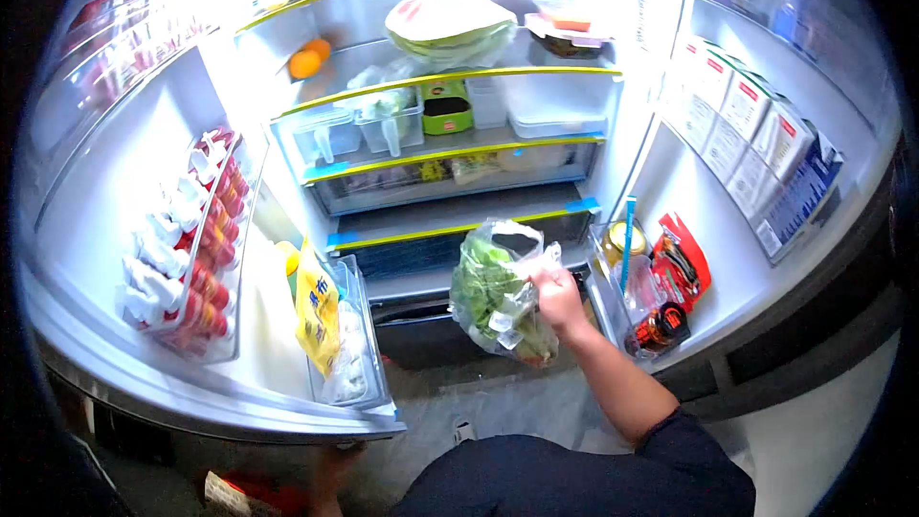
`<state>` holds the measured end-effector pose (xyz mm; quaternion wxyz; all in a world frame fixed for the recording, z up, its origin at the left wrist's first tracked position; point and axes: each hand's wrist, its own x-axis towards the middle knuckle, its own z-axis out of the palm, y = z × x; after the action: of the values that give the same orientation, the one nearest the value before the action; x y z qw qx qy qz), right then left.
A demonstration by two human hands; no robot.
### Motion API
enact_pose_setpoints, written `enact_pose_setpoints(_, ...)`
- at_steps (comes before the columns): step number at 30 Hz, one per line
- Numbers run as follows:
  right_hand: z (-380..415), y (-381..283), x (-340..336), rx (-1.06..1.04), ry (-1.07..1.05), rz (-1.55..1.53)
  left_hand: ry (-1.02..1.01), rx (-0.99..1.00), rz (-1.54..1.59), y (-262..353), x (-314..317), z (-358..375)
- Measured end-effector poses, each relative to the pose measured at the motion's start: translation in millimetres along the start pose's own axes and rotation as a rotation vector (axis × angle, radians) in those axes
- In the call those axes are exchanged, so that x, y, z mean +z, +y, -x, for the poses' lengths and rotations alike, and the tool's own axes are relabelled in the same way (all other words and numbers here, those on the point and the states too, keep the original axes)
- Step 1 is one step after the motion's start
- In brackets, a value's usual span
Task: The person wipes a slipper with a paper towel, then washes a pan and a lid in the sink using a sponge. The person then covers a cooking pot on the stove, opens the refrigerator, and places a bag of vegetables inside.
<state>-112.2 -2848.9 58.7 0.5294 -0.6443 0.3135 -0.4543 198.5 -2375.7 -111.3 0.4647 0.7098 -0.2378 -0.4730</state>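
My right hand (pixel 558 299) is closed around the gathered top of a clear plastic bag of leafy greens (pixel 493 292). The bag hangs in front of the lower drawers of an open refrigerator, with green leaves showing through the plastic. Low at the left, part of my left hand (pixel 335 464) shows in shadow, just below the bottom edge of the left door (pixel 287 429). Its fingers are too dark and hidden to make out. A red item (pixel 268 495) lies close to it, near the frame's bottom edge.
Both doors stand open, with red-and-white bottles (pixel 206 268) in the left one and white cartons (pixel 747 124) in the right. A yellow bag (pixel 318 306) sticks up from the left door's lower bin. Shelves hold oranges (pixel 306 62), a wrapped melon (pixel 450 24) and a green box (pixel 446 107).
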Motion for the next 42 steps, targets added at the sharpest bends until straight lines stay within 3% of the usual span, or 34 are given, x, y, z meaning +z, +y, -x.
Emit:
enact_pose_setpoints(2, -11, -38, 26, 0.173, 0.034, -0.16, 0.135, 0.119, -0.076, 17, -18, 13)
enact_pose_setpoints(4, -33, -30, 43, 0.193, -0.008, -0.342, 0.263, 0.192, -0.29, -92, -76, -12)
enact_pose_setpoints(5, -44, -32, 51, 0.229, 0.017, -0.431, 0.249, 0.23, -0.173, -79, -76, -5)
enact_pose_setpoints(7, -70, -26, 59, 0.287, 0.045, -0.564, 0.201, 0.318, -0.512, -21, -74, 23)
enact_pose_setpoints(8, -75, -44, 62, 0.264, 0.049, -0.605, 0.197, 0.321, -0.512, 6, -68, 38)
enact_pose_setpoints(10, -91, -68, 67, 0.185, 0.097, -0.651, 0.286, -0.124, -0.57, 39, -59, 52)
enact_pose_setpoints(12, -112, -80, 68, 0.129, 0.142, -0.767, 0.369, -0.329, -0.594, -30, -79, 32)
enact_pose_setpoints(14, -147, -57, 56, 0.095, 0.148, -0.837, 0.035, -0.452, -0.54, -51, -69, 24)
enact_pose_setpoints(16, -150, -76, 61, 0.069, 0.147, -0.844, -0.296, -0.562, -0.473, -50, -45, 15)
enact_pose_setpoints(17, -147, -88, 65, 0.08, 0.193, -0.883, -0.323, -0.41, -0.455, -40, -28, 7)
enact_pose_setpoints(20, -149, -74, 56, 0.117, 0.286, -0.946, -0.303, 0.056, -0.377, 72, 41, -30)
enact_pose_setpoints(24, -147, -73, 27, 0.149, 0.398, -0.978, -0.406, 0.264, 0.041, 203, 124, -98)
enact_pose_setpoints(26, -167, -62, 1, 0.131, 0.457, -1.016, -0.483, 0.338, 0.093, 270, 164, -126)
enact_pose_setpoints(28, -192, -58, -17, 0.044, 0.515, -1.044, -0.542, 0.58, 0.05, 336, 205, -163)
enact_pose_setpoints(30, -216, -70, -28, 0.053, 0.585, -1.086, -0.567, 0.496, 0.239, 406, 251, -192)
enact_pose_setpoints(34, -262, -75, -48, 0.031, 0.69, -1.096, -0.581, 0.645, 0.295, 493, 317, -258)
enact_pose_setpoints(38, -307, -48, -69, -0.031, 0.569, -1.201, -0.563, 0.678, 0.458, 518, 350, -293)
enact_pose_setpoints(40, -324, -39, -66, -0.106, 0.622, -1.174, -0.514, 0.7, 0.429, 525, 365, -313)
enact_pose_setpoints(42, -343, -44, -63, -0.227, 0.605, -1.059, -0.375, 0.717, 0.37, 536, 383, -328)
